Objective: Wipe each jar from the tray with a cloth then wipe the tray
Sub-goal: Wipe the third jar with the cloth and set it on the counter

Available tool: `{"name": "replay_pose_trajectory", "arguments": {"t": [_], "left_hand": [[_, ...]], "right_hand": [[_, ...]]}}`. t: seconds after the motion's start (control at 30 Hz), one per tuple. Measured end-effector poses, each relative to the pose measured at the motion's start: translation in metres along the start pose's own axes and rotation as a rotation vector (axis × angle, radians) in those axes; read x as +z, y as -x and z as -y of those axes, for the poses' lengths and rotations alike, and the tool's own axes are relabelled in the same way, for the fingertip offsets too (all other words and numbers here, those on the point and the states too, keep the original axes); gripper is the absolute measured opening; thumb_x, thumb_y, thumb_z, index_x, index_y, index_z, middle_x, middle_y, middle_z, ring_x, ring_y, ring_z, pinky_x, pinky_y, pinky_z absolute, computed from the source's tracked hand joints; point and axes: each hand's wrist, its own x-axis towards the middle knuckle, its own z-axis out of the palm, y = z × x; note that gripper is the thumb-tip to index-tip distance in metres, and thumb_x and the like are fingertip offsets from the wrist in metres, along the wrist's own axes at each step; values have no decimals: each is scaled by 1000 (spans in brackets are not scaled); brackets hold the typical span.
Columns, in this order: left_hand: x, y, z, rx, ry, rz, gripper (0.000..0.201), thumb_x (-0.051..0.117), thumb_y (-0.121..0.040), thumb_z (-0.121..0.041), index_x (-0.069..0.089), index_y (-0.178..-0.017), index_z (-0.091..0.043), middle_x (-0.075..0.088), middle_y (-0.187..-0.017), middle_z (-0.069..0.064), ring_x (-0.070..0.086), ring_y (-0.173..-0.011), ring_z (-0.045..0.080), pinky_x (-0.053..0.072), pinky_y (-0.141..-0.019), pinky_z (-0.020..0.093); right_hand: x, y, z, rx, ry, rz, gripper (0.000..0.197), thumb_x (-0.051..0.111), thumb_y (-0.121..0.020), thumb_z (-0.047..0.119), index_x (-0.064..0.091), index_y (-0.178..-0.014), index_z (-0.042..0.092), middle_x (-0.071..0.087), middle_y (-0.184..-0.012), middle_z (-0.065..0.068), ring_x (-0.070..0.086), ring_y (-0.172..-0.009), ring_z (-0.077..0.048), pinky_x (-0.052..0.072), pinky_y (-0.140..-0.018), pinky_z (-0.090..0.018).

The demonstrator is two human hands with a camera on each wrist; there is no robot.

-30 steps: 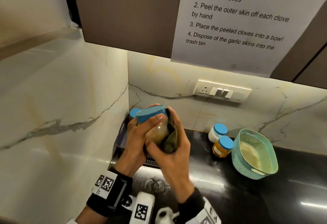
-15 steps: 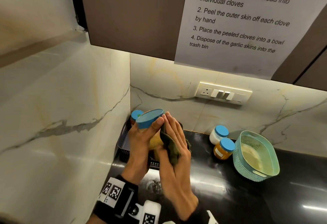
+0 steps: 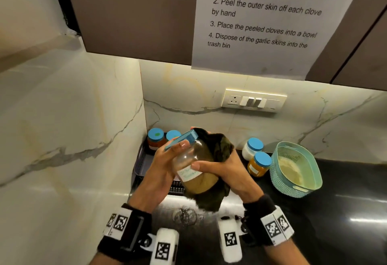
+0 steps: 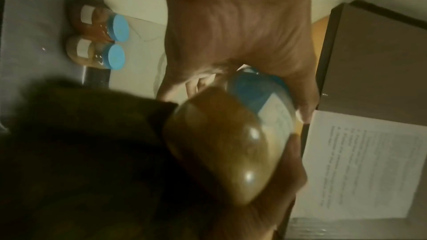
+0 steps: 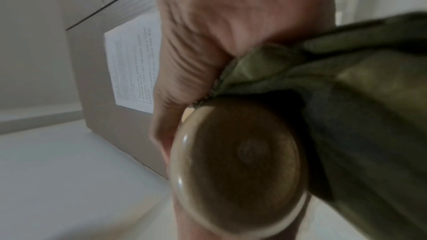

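Note:
A glass jar (image 3: pixel 195 170) with a blue lid, a white label and brownish powder is held tilted above the counter. My left hand (image 3: pixel 167 160) grips it at the lid and neck. My right hand (image 3: pixel 226 168) wraps a dark green cloth (image 3: pixel 217 149) round the jar's right side and bottom, thumb across the label. The jar's base (image 5: pixel 238 163) fills the right wrist view with the cloth (image 5: pixel 346 98) beside it. Behind the hands a dark tray (image 3: pixel 142 164) in the corner holds two blue-lidded jars (image 3: pixel 156 138), (image 3: pixel 173 135), seen also as the two jars (image 4: pixel 101 41) in the left wrist view.
On the black counter to the right stand a white-filled jar (image 3: pixel 252 148) and an orange-filled jar (image 3: pixel 259 163), both blue-lidded, beside a teal basket (image 3: pixel 295 170). Marble walls close the corner on the left and behind. A cabinet with a paper sheet (image 3: pixel 266 17) hangs overhead.
The jar has tipped further so its label faces up. My right hand went from flat against the jar to wrapped round it with the cloth.

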Motion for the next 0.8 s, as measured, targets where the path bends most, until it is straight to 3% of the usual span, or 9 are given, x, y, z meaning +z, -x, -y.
{"name": "replay_pose_trajectory", "arguments": {"t": [0.07,0.13,0.27,0.37,0.43,0.53,0.67,0.73,0.8], "left_hand": [[8,-5,1,-21,54,-33,80,102,-35,-54,83,-101,-15,78,-97,12,76,-83,25,64,-68,34],[13,-9,1,-24,69,-92,88,103,-35,-52,79,-107,-8,75,-101,18,73,-87,32,63,-75,39],[18,-6,5,92,53,-195,60,91,-66,-36,75,-112,-2,74,-102,21,73,-93,35,61,-79,40],[21,1,5,106,112,-242,47,77,-89,-23,68,-125,6,73,-113,22,73,-105,37,62,-80,38],[24,4,5,131,54,-284,43,74,-91,-22,68,-124,5,75,-114,22,73,-107,42,63,-82,42],[31,6,5,167,-37,-347,52,85,-76,-30,72,-115,0,76,-107,24,76,-93,41,63,-77,44],[27,-2,-2,185,70,-381,33,74,-90,-14,69,-116,7,75,-105,23,73,-93,38,62,-76,40],[21,-3,2,189,85,-415,31,71,-95,-10,67,-119,10,74,-106,24,71,-96,40,59,-83,45],[22,-2,4,195,55,-450,33,74,-92,-11,69,-120,6,77,-110,22,75,-97,39,60,-87,48]], "right_hand": [[10,4,-6,-2,-107,-23,60,93,-69,14,68,-122,24,78,-115,-2,75,-108,-20,61,-86,-29],[21,10,-9,-46,-143,-93,61,91,-73,8,66,-128,17,79,-113,-4,76,-106,-20,61,-85,-28],[44,22,-20,-227,-21,-231,76,87,-79,1,54,-147,11,69,-138,-1,63,-131,-17,54,-106,-33],[58,27,-31,-426,353,-372,80,84,-80,20,50,-152,17,50,-158,4,46,-148,-17,45,-117,-39],[52,23,-28,-391,240,-308,74,82,-83,14,52,-151,17,56,-153,-1,52,-144,-20,47,-114,-36],[37,6,-14,-134,-151,-103,53,71,-93,14,60,-144,25,74,-126,-8,70,-121,-26,56,-101,-37],[56,12,-16,-358,168,-204,61,69,-95,18,50,-153,23,51,-159,5,46,-148,-17,44,-118,-45],[61,16,-30,-432,278,-219,61,63,-96,21,47,-154,20,43,-164,7,40,-152,-14,41,-120,-42],[56,10,-34,-389,158,-194,55,57,-96,12,53,-151,15,51,-158,2,47,-147,-17,43,-118,-38]]}}
